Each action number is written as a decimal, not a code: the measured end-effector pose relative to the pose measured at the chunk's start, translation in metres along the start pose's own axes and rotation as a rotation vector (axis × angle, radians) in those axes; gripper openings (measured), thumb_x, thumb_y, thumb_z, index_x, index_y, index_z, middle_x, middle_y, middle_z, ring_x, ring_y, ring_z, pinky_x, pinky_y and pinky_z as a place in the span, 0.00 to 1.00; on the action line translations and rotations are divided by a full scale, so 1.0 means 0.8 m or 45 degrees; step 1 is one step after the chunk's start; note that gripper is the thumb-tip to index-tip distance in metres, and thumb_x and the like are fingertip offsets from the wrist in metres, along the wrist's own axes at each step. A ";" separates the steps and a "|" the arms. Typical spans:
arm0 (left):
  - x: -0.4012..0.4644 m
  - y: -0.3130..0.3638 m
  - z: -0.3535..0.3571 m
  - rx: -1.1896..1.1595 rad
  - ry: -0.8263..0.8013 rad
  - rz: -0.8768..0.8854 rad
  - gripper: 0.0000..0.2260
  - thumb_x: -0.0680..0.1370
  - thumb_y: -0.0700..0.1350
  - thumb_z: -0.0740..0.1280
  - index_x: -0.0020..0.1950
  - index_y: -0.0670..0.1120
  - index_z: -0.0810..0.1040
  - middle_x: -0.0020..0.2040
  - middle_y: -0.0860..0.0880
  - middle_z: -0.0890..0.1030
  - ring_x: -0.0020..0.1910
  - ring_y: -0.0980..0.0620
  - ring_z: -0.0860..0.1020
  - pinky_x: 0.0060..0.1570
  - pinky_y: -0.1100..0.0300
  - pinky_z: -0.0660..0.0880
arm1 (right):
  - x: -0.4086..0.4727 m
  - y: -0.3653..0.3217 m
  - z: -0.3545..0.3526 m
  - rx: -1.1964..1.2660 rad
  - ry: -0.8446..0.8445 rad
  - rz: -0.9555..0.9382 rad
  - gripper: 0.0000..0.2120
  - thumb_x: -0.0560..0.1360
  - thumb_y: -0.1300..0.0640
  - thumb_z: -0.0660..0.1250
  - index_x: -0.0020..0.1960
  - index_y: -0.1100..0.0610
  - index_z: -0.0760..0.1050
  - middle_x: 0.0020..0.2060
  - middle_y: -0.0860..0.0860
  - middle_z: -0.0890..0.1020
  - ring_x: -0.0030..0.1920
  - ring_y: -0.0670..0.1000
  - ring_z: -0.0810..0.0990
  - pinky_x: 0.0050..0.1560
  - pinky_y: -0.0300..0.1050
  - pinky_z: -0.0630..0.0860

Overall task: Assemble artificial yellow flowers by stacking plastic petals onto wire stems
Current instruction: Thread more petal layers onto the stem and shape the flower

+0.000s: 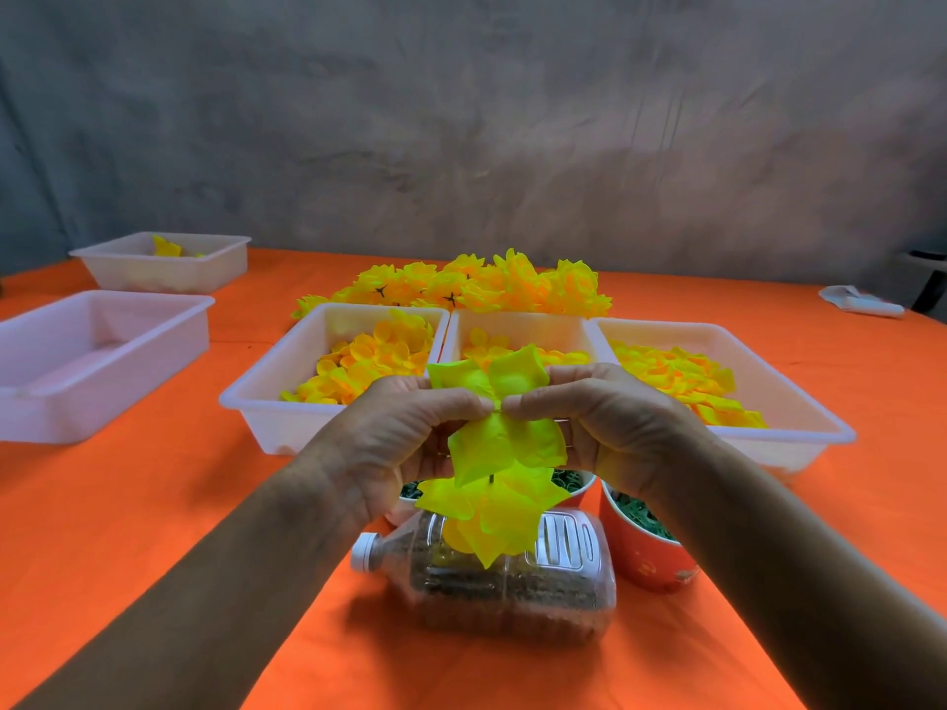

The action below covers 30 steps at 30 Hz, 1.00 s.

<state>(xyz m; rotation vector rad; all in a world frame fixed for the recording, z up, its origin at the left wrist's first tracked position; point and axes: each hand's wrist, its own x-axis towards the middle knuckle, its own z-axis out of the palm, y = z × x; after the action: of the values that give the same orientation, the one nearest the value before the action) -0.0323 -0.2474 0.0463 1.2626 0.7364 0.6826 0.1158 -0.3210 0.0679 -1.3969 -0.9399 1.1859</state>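
Observation:
My left hand [405,438] and my right hand [610,422] meet at the middle of the view, thumbs and fingers pinching a large yellow petal layer [492,381]. Below it, more yellow petal layers [505,484] hang stacked on a thin dark wire stem [491,479], of which only a short stretch shows. Three white trays [287,392] [517,320] [799,402] behind my hands hold loose yellow petals. A pile of finished yellow flowers [476,284] lies beyond them.
A clear plastic bottle [492,571] with a white cap lies on its side on the orange tablecloth under my hands. Two orange cups [651,556] with green pieces stand beside it. Two more white trays [92,361] [164,263] sit at left. A white object [861,302] lies at far right.

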 end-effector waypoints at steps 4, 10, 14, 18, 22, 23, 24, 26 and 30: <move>0.012 -0.004 -0.009 -0.024 -0.102 -0.042 0.03 0.72 0.36 0.69 0.44 0.42 0.79 0.33 0.46 0.83 0.30 0.51 0.82 0.31 0.57 0.80 | 0.004 0.001 0.002 0.024 0.014 0.020 0.23 0.68 0.68 0.71 0.62 0.66 0.73 0.50 0.62 0.83 0.41 0.57 0.83 0.44 0.50 0.81; 0.017 -0.011 -0.014 -0.059 -0.159 -0.062 0.03 0.74 0.37 0.67 0.41 0.42 0.79 0.32 0.46 0.83 0.29 0.51 0.82 0.29 0.60 0.78 | 0.009 0.005 0.006 0.040 0.041 0.077 0.31 0.67 0.67 0.72 0.69 0.65 0.67 0.47 0.61 0.83 0.37 0.55 0.83 0.38 0.46 0.81; 0.017 -0.013 -0.013 -0.074 -0.183 -0.043 0.04 0.75 0.37 0.66 0.41 0.42 0.78 0.31 0.47 0.83 0.28 0.51 0.81 0.27 0.61 0.77 | 0.009 0.007 0.004 0.028 0.039 0.104 0.28 0.68 0.67 0.71 0.67 0.64 0.69 0.46 0.60 0.83 0.36 0.54 0.83 0.37 0.45 0.80; 0.015 -0.013 -0.012 -0.067 -0.199 -0.050 0.04 0.75 0.36 0.66 0.41 0.41 0.78 0.30 0.47 0.82 0.27 0.52 0.81 0.26 0.62 0.76 | 0.009 0.011 0.003 -0.006 0.000 0.122 0.14 0.70 0.66 0.70 0.55 0.61 0.76 0.41 0.57 0.83 0.34 0.52 0.82 0.33 0.41 0.78; 0.017 -0.013 -0.013 -0.013 -0.175 -0.066 0.04 0.75 0.37 0.66 0.41 0.42 0.77 0.29 0.47 0.81 0.26 0.52 0.79 0.27 0.62 0.77 | 0.009 0.011 0.003 -0.020 -0.022 0.111 0.06 0.71 0.66 0.69 0.48 0.60 0.78 0.39 0.56 0.83 0.34 0.52 0.82 0.33 0.40 0.78; 0.018 -0.013 -0.014 0.000 -0.169 -0.067 0.03 0.75 0.37 0.67 0.41 0.42 0.77 0.29 0.47 0.81 0.26 0.52 0.79 0.28 0.62 0.77 | 0.009 0.011 0.003 -0.017 -0.024 0.112 0.07 0.71 0.66 0.69 0.48 0.60 0.78 0.39 0.56 0.83 0.35 0.52 0.82 0.34 0.41 0.78; 0.018 -0.013 -0.014 0.009 -0.166 -0.067 0.03 0.75 0.37 0.67 0.41 0.42 0.77 0.29 0.47 0.81 0.26 0.52 0.79 0.28 0.62 0.77 | 0.009 0.011 0.003 -0.009 -0.027 0.111 0.08 0.71 0.66 0.69 0.49 0.61 0.78 0.40 0.56 0.83 0.36 0.53 0.82 0.34 0.41 0.79; 0.018 -0.012 -0.014 0.013 -0.172 -0.071 0.03 0.74 0.37 0.67 0.41 0.42 0.77 0.29 0.48 0.81 0.27 0.52 0.80 0.27 0.62 0.76 | 0.009 0.010 0.004 0.018 -0.031 0.110 0.10 0.71 0.68 0.68 0.51 0.62 0.77 0.41 0.57 0.83 0.36 0.54 0.81 0.34 0.42 0.79; 0.017 -0.012 -0.013 0.016 -0.175 -0.085 0.02 0.74 0.38 0.67 0.42 0.43 0.77 0.29 0.49 0.82 0.27 0.53 0.81 0.26 0.63 0.75 | 0.007 0.009 0.006 0.051 -0.044 0.098 0.13 0.71 0.69 0.68 0.55 0.63 0.74 0.41 0.59 0.82 0.37 0.55 0.81 0.36 0.44 0.79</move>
<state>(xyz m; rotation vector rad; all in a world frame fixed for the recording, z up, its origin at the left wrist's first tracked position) -0.0322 -0.2318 0.0340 1.2772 0.6676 0.5323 0.1117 -0.3158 0.0598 -1.3956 -0.8886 1.2836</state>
